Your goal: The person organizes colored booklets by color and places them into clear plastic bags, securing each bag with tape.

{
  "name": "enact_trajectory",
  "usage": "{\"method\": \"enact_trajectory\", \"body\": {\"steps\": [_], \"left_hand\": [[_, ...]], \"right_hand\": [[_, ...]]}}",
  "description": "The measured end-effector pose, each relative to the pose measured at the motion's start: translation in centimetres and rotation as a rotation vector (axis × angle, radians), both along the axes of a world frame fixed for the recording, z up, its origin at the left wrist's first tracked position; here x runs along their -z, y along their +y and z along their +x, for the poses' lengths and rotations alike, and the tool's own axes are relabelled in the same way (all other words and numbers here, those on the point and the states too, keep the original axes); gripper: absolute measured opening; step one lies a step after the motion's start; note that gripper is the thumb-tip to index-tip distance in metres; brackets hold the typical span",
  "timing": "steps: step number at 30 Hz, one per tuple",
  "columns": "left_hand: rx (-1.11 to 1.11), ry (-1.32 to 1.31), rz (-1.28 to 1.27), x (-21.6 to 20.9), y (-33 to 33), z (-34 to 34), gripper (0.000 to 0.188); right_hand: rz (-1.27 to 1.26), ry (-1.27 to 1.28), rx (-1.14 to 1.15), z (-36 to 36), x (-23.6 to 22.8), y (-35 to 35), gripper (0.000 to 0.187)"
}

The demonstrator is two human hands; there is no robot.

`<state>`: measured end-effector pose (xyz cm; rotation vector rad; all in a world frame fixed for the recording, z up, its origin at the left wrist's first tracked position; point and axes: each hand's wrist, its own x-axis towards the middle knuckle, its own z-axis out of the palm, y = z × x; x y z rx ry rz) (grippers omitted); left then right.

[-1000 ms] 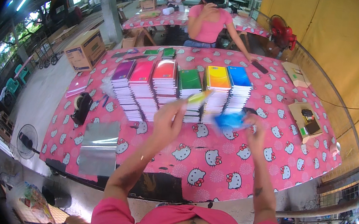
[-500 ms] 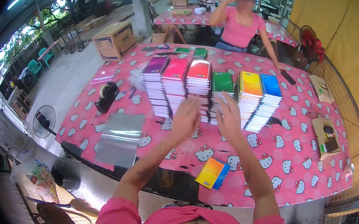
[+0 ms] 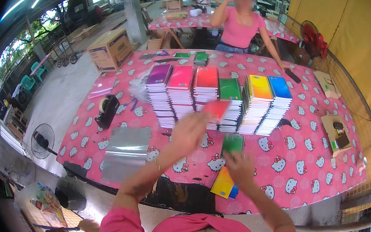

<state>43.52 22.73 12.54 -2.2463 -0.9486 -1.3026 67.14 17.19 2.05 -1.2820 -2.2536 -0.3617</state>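
My left hand is closed on a red notebook, lifted and tilted in front of the stacks and smeared by motion. In my right hand is a green notebook, held by its near edge above the table. Just below that hand lie a yellow notebook and a blue one, partly overlapped. Behind both hands stand tall stacks of spiral notebooks: purple, pink, red, green, yellow-orange and blue.
Clear plastic sheets and a black tape dispenser lie at the left of the pink table. A cardboard box stands beyond it. An open carton piece is at the right. A co-worker stands across the table.
Both hands have come away from the stacks, the left with a red notebook and the right with a green one. My right hand has moved nearer to me. The view has shifted slightly.
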Motion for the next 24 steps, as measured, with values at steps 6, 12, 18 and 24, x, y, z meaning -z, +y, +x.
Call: {"method": "enact_trajectory", "body": {"steps": [6,12,18,24], "left_hand": [[0.109,0.004,-0.628,4.9,-6.7,2.2,0.040],[0.445,0.262,-0.478,12.5,-6.8,5.4,0.043],[0.455,0.334,-0.667,19.5,-8.8,5.2,0.037],[-0.252,-0.153,-0.074,2.6,6.5,-1.6,0.057]], "right_hand": [[-0.392,0.233,-0.014,2.6,10.3,-9.0,0.032],[-0.418,0.974,0.159,3.8,10.6,-4.4,0.027],[-0.336,1.172,0.198,4.1,4.1,-0.8,0.028],[-0.022,0.582,-0.208,-6.7,-7.3,9.1,0.043]]}}
